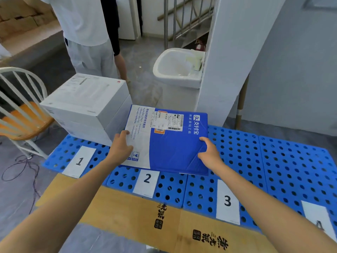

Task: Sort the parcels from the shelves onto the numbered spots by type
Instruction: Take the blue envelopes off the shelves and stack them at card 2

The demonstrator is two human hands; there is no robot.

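Blue and white, the flat parcel lies over the perforated blue surface just behind label 2. Both hands grip it: the left hand closed on its white edge, the right hand on its blue near corner. Labels 1 and 3 flank it; stacked white boxes stand behind label 1.

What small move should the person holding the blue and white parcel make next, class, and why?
Probably lower the blue and white parcel flat and let go. Both the left hand and right hand grip its near edges, and it already sits above the pallet just behind label 2.
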